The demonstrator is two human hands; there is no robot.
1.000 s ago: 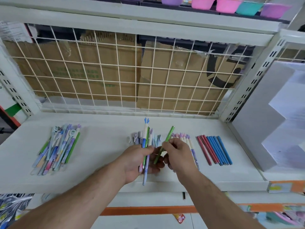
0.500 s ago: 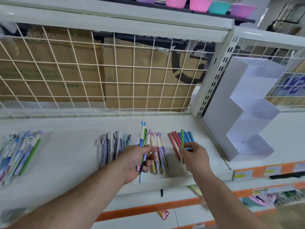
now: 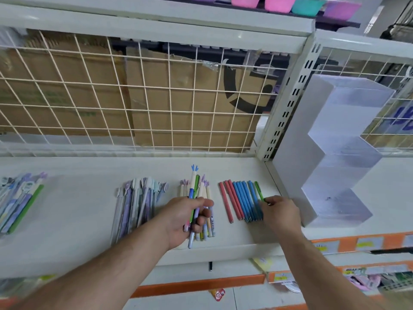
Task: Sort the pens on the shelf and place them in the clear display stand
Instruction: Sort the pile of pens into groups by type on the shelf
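Several pens [image 3: 193,193] were clenched in fingers [image 3: 202,220] of the left hand [image 3: 182,218]; fingers [image 3: 272,199] of the right hand [image 3: 281,212] pinched a green pen [image 3: 259,190] beside blue pens [image 3: 247,199].

No legible txt: print on cardboard box [image 3: 67,97], shelf-edge price tags [image 3: 366,243] too blurry to read.

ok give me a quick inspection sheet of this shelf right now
surface: white shelf, pens in groups
job's things: red pens, blue pens, green pen in one row; mixed pile and far-left pile to their left; clear display stand, no pens seen inside
clutter: red packet on the floor
grippers: left hand grips several pens; right hand pinches the green pen
cables: nothing seen
surroundings: wire mesh, cardboard behind, coloured bowls above
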